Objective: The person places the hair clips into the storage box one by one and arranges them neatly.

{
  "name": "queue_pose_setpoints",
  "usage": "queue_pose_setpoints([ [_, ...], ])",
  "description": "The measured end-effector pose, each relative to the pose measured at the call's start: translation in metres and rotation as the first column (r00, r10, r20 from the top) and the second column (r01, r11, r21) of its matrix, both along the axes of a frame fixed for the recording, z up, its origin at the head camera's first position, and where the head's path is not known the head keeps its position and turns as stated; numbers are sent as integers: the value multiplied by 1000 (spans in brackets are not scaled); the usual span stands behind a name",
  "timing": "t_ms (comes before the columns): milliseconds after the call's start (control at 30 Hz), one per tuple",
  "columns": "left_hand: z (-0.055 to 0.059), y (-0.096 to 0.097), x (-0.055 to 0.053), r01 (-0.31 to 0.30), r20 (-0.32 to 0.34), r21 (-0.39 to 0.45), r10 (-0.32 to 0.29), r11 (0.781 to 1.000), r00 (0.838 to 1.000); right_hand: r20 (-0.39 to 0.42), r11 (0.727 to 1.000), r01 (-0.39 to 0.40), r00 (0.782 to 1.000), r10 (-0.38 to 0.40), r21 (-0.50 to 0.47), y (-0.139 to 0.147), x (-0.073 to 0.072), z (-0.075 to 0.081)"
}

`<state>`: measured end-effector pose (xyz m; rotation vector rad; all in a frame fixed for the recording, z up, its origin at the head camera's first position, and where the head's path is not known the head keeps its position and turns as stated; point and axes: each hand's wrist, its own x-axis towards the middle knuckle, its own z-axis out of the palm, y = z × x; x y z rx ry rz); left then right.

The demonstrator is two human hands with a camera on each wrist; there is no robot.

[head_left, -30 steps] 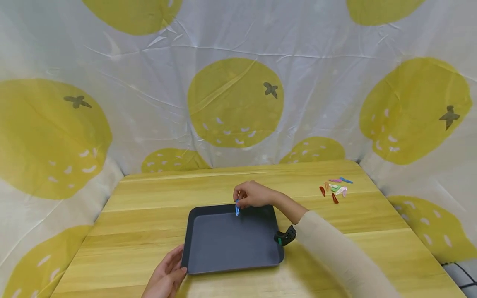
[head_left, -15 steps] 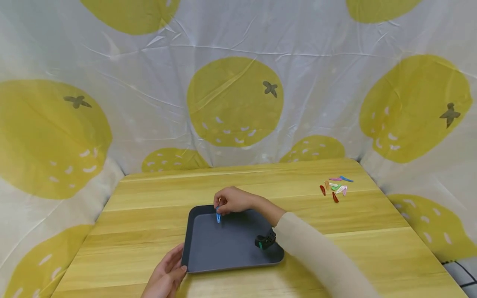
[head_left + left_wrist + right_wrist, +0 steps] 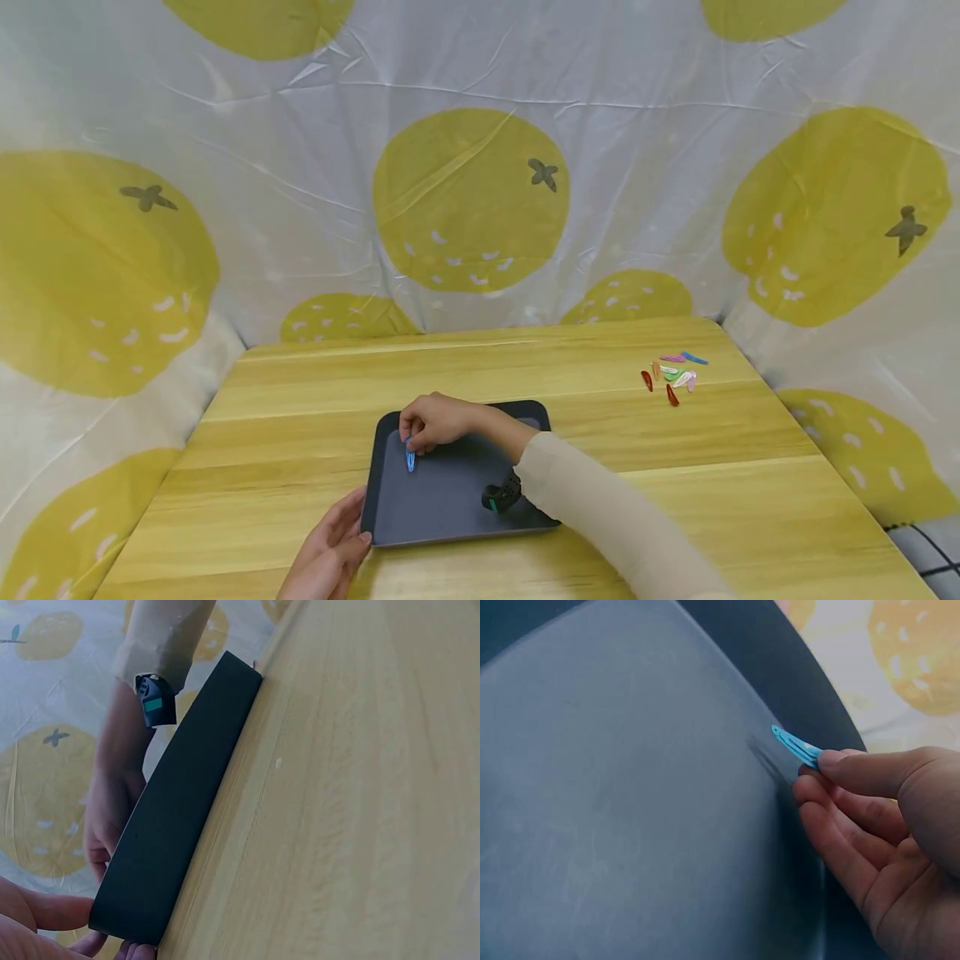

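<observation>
A dark grey rectangular tray (image 3: 435, 517) lies on the wooden table. At its near left corner my left hand (image 3: 330, 546) grips the rim; the left wrist view shows thumb and fingers (image 3: 52, 909) on either side of the tray's wall (image 3: 180, 802). Over the tray's far left part, my right hand (image 3: 438, 421) pinches a blue snap hair clip (image 3: 410, 461) between thumb and fingertips. In the right wrist view the clip (image 3: 796, 747) points out past the thumb, its shadow falling on the tray floor close to the side wall.
Several snap hair clips in red, orange, green, white, pink and blue lie loosely grouped at the table's far right, a dark red clip (image 3: 672, 395) nearest. A curtain (image 3: 315, 192) printed with yellow fruit stands behind the table (image 3: 300, 433) and along both sides.
My right hand has carried the blue hair clip leftward along the tray's far side and a little nearer to me. My left hand keeps its grip on the tray corner.
</observation>
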<state>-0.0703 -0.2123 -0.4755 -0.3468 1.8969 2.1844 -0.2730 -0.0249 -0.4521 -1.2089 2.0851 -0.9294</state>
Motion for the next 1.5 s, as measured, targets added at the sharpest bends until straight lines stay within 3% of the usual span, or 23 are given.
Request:
queue_pose_setpoints([
  [300, 2, 0, -2, 13, 11, 7, -13, 1000, 1000, -94, 999, 2, 996, 1, 36, -19, 2, -8],
  [500, 3, 0, -2, 19, 16, 7, -19, 1000, 1000, -248, 998, -11, 968, 27, 67, -27, 4, -11],
  [600, 4, -1, -2, 17, 14, 8, -17, 1000, 1000, -278, 997, -13, 960, 33, 73, -30, 5, -11],
  [833, 4, -1, -2, 22, 16, 4, -22, 1000, 1000, -272, 998, 11, 962, 6, 61, -31, 11, -8],
  [1267, 2, 0, 0, 19, 17, 5, -19, 1000, 1000, -332, 988, 46, 943, 5, 145, -32, 16, -7],
  [1500, 2, 0, 1, 3, 8, 18, -3, 1000, 1000, -350, 991, 19, 936, 30, 136, -19, 12, 0],
])
